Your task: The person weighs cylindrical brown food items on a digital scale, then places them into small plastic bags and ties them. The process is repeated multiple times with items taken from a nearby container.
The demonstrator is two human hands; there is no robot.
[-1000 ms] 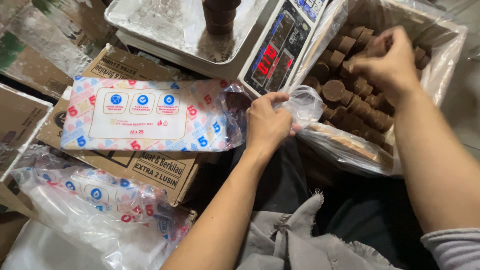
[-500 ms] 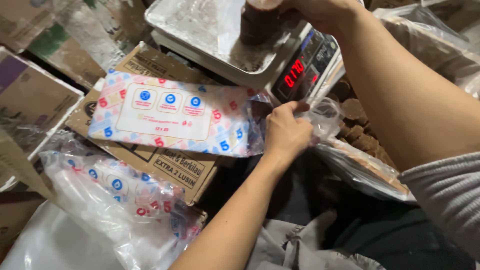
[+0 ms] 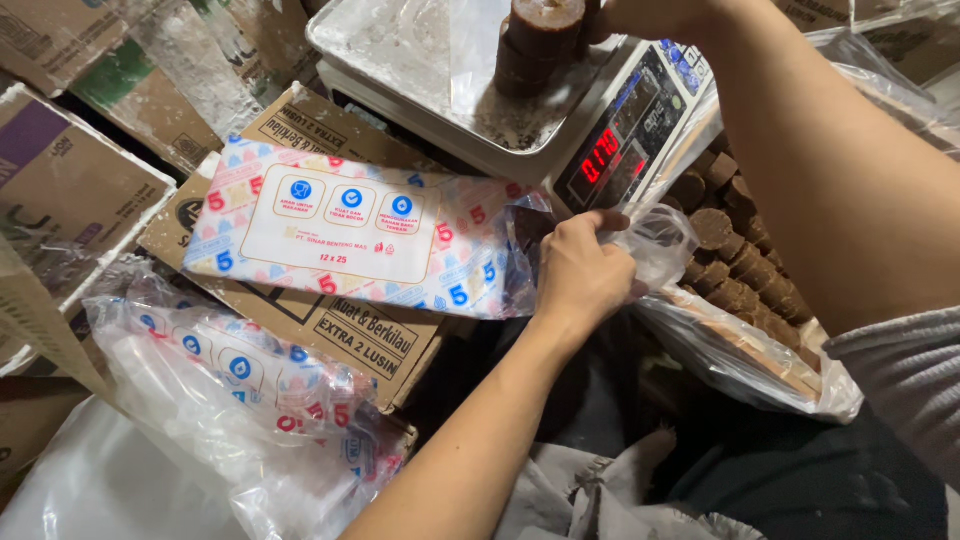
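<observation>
Left hand (image 3: 582,272) pinches a clear plastic bag (image 3: 655,245) in a tight grip; right hand (image 3: 650,15) touches the stacked brown discs (image 3: 540,40) on the scale (image 3: 420,95), its grip hidden

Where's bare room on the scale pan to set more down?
Scale pan: bare on its left and front, beside the stacked brown blocks under the right hand. Crowded: printed bag pack, left hand gripping a clear bag.

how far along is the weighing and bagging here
Done: a stack of brown blocks stands on the scale. In hand: the right hand is at the stack; the left hand grips a clear bag. Left: nothing bagged yet, many blocks remain in the sack.
</observation>
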